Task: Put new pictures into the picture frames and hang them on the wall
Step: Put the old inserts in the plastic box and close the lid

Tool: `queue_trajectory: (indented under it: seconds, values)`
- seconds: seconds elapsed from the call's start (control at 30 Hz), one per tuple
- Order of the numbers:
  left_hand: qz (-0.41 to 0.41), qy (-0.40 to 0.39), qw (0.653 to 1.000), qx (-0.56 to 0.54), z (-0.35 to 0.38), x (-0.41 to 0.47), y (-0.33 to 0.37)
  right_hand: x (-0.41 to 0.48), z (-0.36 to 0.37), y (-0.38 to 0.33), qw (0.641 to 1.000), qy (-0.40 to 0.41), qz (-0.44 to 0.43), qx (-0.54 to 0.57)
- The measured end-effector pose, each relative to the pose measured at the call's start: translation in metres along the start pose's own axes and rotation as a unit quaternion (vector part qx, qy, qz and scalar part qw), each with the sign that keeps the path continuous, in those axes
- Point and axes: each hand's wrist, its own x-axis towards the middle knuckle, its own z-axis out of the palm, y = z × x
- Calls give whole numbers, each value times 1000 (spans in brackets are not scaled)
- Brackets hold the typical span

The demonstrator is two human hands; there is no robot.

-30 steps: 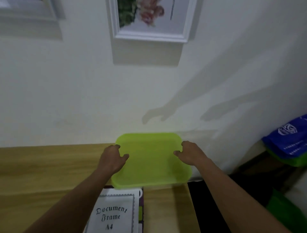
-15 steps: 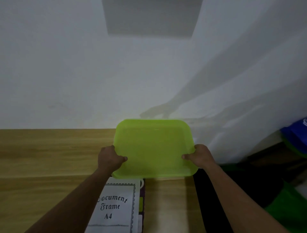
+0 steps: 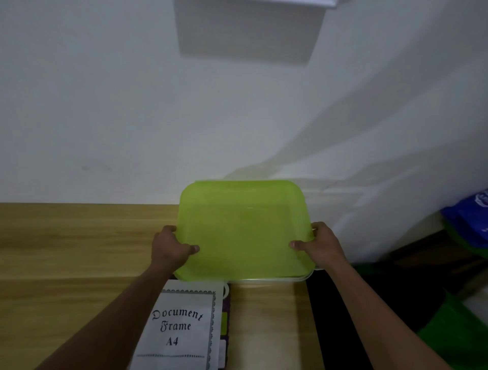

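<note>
A lime-green plastic lid (image 3: 245, 227) covers a clear box whose rim (image 3: 303, 277) shows at the front right, on the wooden table (image 3: 66, 243) by the wall. My left hand (image 3: 170, 247) grips the lid's left edge with the thumb on top. My right hand (image 3: 318, 244) grips its right edge the same way. A white sheet printed "Document Frame A4" (image 3: 182, 327) lies just in front of the box, partly under my left forearm. The bottom edge of a white picture frame (image 3: 306, 2) hangs on the wall at the top.
A dark purple item (image 3: 227, 317) lies under the sheet's right side. Right of the table's end, a blue bag (image 3: 467, 216) and green bags (image 3: 454, 335) sit lower down, over a dark gap (image 3: 369, 303).
Both hands slid from the box's far sides back to its near corners and now clasp the lid's edges. The view tilted down, so the hung picture left the top of the frame.
</note>
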Motion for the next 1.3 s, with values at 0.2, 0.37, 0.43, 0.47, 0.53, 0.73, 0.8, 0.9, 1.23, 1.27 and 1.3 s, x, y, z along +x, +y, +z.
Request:
queue_trajectory:
  seconds: [0.2, 0.37, 0.43, 0.47, 0.53, 0.73, 0.8, 0.9, 1.23, 1.27, 1.3]
  values:
    - [9, -14, 998, -57, -57, -11, 4, -24, 0, -33, 997, -50, -39, 31]
    - [15, -33, 995, -93, -125, -17, -21, -52, 35, -75, 993, -83, -69, 45]
    - [9, -37, 994, -107, -155, -15, -39, -64, 56, -95, 991, -98, -79, 51]
    - [5, -38, 993, -110, -170, -13, -50, -69, 69, -104, 989, -106, -83, 54]
    - [-1, -37, 994, -105, -201, -8, -71, -82, 97, -125, 988, -115, -91, 49]
    - [-6, -45, 994, -98, -289, 24, -144, -118, 198, -180, 986, -132, -92, 40]
    - [-7, -48, 995, -88, -312, 42, -168, -123, 235, -197, 985, -142, -85, 46]
    - [-11, -47, 997, -66, -337, 74, -200, -120, 287, -212, 985, -150, -83, 30]
    - [19, -32, 997, 72, -349, 172, -283, -83, 410, -212, 990, -134, -28, -33]
    - [22, -31, 996, 84, -347, 179, -289, -82, 415, -210, 990, -132, -25, -42]
    - [23, -33, 995, 96, -346, 184, -295, -82, 420, -209, 990, -129, -25, -47]
